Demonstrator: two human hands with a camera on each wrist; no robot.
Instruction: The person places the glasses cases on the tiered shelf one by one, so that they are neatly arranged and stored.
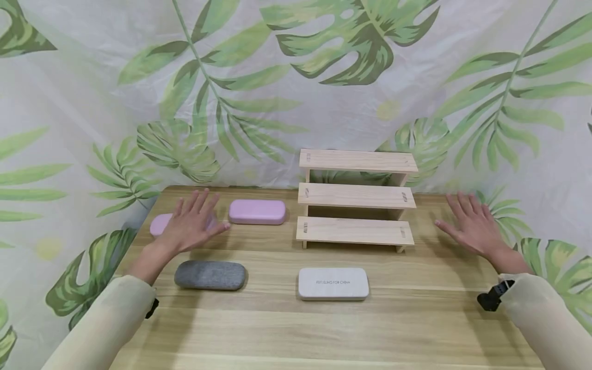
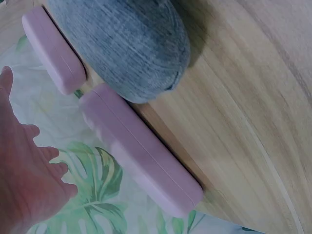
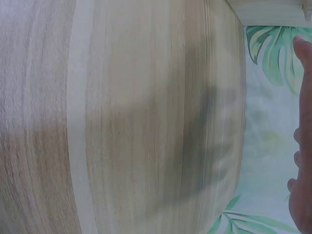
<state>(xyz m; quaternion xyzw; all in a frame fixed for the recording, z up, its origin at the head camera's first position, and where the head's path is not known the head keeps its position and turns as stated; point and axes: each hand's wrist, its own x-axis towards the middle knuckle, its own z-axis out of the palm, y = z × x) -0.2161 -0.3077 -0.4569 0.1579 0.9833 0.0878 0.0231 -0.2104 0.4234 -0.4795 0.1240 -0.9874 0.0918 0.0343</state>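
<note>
With fingers spread, my left hand point(image 1: 189, 226) hovers above the table's left side, partly covering a pink glasses case point(image 1: 160, 224). Another pink glasses case point(image 1: 257, 212) lies to its right. Nearer me is a grey fabric-covered glasses case point(image 1: 210, 275), which looms large in the left wrist view, beside the two pink ones. A white glasses case point(image 1: 333, 283) with printed lettering lies at the middle front. My right hand point(image 1: 476, 228) is held out over the right side, fingers spread, holding nothing; its shadow falls on the wood in the right wrist view.
A three-tier wooden stepped shelf point(image 1: 356, 230) stands at the back, right of centre, with bare treads. The wood-grain table point(image 1: 259, 334) ends at a leaf-patterned curtain point(image 1: 250, 92) behind and at the sides. Each wrist wears a black strap.
</note>
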